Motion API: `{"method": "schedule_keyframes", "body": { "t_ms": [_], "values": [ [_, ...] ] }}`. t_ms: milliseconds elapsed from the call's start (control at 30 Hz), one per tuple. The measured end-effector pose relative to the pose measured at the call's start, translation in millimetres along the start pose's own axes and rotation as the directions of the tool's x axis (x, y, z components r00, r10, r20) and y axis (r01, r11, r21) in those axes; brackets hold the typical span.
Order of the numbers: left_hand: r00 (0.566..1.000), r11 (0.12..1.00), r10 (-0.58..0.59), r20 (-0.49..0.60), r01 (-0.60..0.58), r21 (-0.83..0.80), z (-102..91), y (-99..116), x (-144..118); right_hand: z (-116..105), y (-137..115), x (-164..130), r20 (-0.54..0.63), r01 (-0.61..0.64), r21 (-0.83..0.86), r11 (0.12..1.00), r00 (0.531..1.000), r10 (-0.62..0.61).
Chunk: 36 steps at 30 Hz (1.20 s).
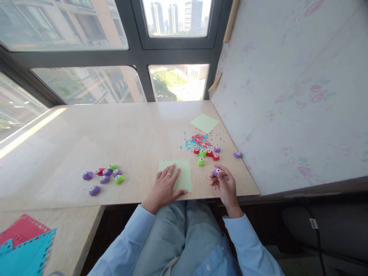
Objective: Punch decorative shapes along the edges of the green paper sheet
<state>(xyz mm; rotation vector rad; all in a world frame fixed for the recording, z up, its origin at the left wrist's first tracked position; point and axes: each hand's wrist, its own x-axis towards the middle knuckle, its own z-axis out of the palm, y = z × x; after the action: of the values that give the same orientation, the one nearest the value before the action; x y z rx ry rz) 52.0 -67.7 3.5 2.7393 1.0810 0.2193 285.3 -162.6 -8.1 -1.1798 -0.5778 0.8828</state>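
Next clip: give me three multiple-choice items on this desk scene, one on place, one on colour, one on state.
1. Where does the left hand rest?
A) on the green paper sheet
B) on the red sheet
C) on the window

2. What colour is the punch in the right hand?
A) red
B) purple
C) green

3. How is that punch?
A) lying on the desk
B) held in the fingers
C) buried in confetti

Answers: 1 A, the palm lies flat on it; 2 B, purple shows at the fingertips; 3 B, it is gripped above the desk.

table (115,134): glossy wood-look | green sheet (184,172): matt paper | purple punch (217,171): smooth plastic
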Motion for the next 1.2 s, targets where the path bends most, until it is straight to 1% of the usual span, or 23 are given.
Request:
{"method": "schedule_keyframes", "body": {
  "t_ms": [67,200,267,400,533,700,833,900,1000,1133,1200],
  "values": [
    [0.999,1.0,0.0,0.047,-0.001,0.008,1.1,3,-3,0,0,1,0.017,-0.016,-0.003,1.0,1.0,0.016],
    [0.998,1.0,0.028,0.063,-0.029,0.01,1.0,8,-15,0,-2,1,0.039,-0.025,-0.036,0.999,0.999,0.026],
    [0.998,0.999,0.024,0.064,-0.025,0.022,2.3,11,-22,-1,-4,1,0.05,-0.03,-0.019,0.999,0.998,0.031],
    [1.0,1.0,-0.021,0.001,0.021,0.015,6.7,12,-33,-8,-9,3,0.065,-0.082,0.086,0.993,0.995,0.077],
    [0.999,0.997,-0.005,-0.047,0.002,-0.074,8.4,8,-35,-15,-13,5,0.063,-0.104,0.142,0.984,0.993,0.096],
    [0.998,0.99,-0.039,-0.05,0.032,-0.135,8.3,5,-35,-17,-14,5,0.097,-0.137,0.126,0.983,0.987,0.125],
    [0.995,0.983,-0.063,-0.079,0.048,-0.177,9.7,6,-34,-19,-15,6,0.181,-0.227,0.109,0.968,0.962,0.206],
    [0.994,0.98,-0.063,-0.092,0.044,-0.195,10.6,6,-34,-19,-15,7,0.206,-0.257,0.086,0.963,0.95,0.235],
    [0.994,0.978,-0.053,-0.098,0.032,-0.206,12.5,7,-33,-20,-14,9,0.209,-0.26,0.076,0.963,0.948,0.239],
    [0.992,0.978,-0.055,-0.117,0.03,-0.208,16.2,7,-35,-17,-12,10,0.174,-0.278,0.105,0.955,0.951,0.257],
    [0.989,0.97,-0.062,-0.135,0.028,-0.241,17.7,5,-36,-15,-12,10,0.166,-0.288,0.12,0.95,0.949,0.267]
  ]
}}
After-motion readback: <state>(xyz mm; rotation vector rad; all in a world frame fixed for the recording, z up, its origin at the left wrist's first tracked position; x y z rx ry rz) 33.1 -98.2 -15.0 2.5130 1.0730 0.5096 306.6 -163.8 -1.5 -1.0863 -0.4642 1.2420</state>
